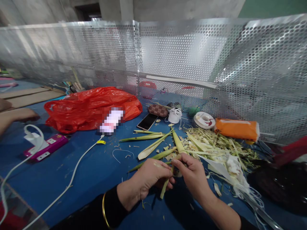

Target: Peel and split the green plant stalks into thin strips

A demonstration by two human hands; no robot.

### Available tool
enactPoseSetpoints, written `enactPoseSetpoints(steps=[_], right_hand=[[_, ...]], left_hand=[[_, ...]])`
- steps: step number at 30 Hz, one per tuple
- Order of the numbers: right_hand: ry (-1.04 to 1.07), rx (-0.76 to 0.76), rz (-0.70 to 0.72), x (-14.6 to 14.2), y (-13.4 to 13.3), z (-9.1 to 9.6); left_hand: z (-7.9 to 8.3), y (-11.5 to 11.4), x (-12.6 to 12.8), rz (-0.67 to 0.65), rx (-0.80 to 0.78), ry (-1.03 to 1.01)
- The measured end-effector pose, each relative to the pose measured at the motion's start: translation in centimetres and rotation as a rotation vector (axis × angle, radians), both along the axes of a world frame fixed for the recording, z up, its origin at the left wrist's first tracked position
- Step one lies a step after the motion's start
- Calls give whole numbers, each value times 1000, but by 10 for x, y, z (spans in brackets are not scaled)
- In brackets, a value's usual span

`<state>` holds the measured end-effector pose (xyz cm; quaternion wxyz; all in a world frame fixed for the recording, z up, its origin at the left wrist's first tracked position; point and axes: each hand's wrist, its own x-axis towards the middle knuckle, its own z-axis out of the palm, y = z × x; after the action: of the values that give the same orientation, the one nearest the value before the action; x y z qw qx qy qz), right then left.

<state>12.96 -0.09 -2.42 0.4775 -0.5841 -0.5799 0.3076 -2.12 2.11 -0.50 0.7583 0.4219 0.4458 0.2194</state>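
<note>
My left hand (147,180) and my right hand (192,174) meet low in the middle of the view, over the blue table (91,169). Both are closed on one pale green leaf strip (165,187), whose lower end hangs below my fingers. My right fingers pinch its upper part, next to a yellowish pointed stalk (177,143). Just beyond my hands lie several long green leaf blades (148,138). A heap of shredded leaf scraps (216,145) spreads to the right of them.
A red plastic bag (91,107) lies at the back left, a phone (147,121), a brown pouch (157,110), a tape roll (204,120) and an orange packet (236,129) along the perforated metal screen (168,60). A purple charger (46,147) with white cable lies left. Another person's arm (14,116) rests at the far left.
</note>
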Motion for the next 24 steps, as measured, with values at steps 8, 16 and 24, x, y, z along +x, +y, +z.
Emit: enactPoseSetpoints(steps=[8, 16, 24], right_hand=[[-97, 124, -21, 19, 5, 23], [-393, 194, 221, 5, -1, 22], [-419, 317, 171, 0, -3, 15]], left_hand=[[1, -1, 1, 56, -58, -161], [-3, -8, 7, -79, 141, 17], [0, -10, 7, -134, 170, 63]])
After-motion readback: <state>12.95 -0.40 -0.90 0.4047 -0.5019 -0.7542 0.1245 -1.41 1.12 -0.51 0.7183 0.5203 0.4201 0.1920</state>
